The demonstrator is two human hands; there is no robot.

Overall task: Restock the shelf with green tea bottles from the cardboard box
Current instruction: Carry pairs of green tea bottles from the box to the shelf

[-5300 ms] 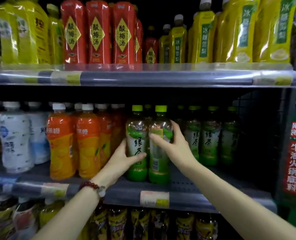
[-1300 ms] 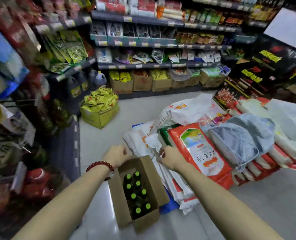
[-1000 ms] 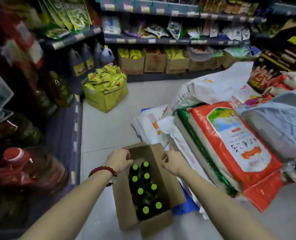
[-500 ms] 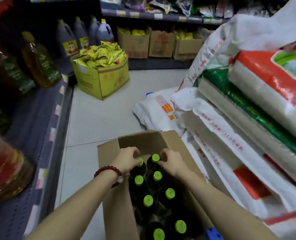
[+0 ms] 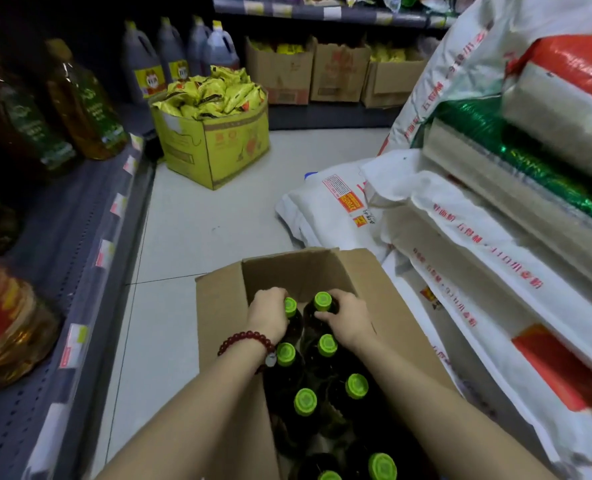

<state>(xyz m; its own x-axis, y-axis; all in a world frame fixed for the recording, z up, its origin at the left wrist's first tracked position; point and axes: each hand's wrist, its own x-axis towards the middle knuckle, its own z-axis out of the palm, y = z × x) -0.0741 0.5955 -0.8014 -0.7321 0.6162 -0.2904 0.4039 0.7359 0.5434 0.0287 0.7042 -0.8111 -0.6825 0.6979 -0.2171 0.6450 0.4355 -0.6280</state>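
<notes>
Now | cardboard box (image 5: 225,327): green-capped bottles | left hand (image 5: 268,315), right hand (image 5: 348,320): grip closed on bottle necks

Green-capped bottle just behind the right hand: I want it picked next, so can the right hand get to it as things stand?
Probably yes: that bottle stands uncovered beside the right hand, which first must release the far bottle.

The pale tiled floor (image 5: 197,230) carries the open cardboard box (image 5: 218,327) under my hands. Ahead and to the left of them stands a yellow carton (image 5: 215,150) heaped with yellow packets; to the right lie stacked white sacks (image 5: 322,209).
</notes>
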